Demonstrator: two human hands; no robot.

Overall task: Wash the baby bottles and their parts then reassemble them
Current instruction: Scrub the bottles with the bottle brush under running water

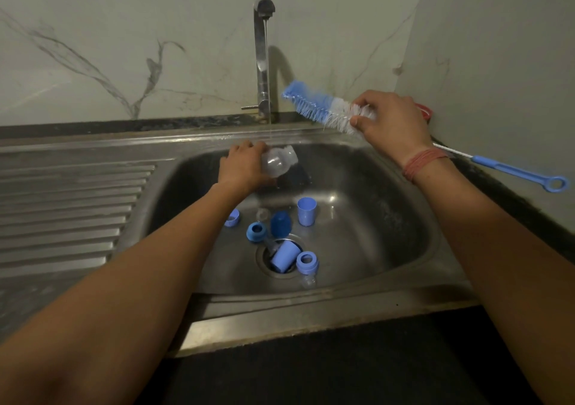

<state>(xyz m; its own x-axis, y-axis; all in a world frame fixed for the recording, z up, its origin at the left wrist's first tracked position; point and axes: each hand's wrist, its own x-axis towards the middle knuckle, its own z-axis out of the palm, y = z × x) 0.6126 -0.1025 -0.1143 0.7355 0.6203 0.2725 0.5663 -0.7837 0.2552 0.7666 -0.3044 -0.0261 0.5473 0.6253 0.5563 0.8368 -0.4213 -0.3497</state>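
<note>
My left hand [242,165] grips a clear baby bottle [279,162] lying sideways over the sink, its neck pointing right, just under the running water. My right hand [389,118] holds a blue and white bottle brush [314,105] by the white end of its bristles, above the sink's back right corner; the blue handle [522,172] sticks out to the right past my wrist. On the sink floor lie several blue parts: a cap [305,211] standing upright, a dark blue cap [280,224], a ring [256,232], another ring [307,262], and a cap [283,255] over the drain.
The steel sink [389,218] has a ribbed drainboard [68,211] on its left. The tap [263,59] stands at the back with water streaming down. A clear teat [308,281] lies near the sink's front wall. A red object [424,110] shows behind my right hand.
</note>
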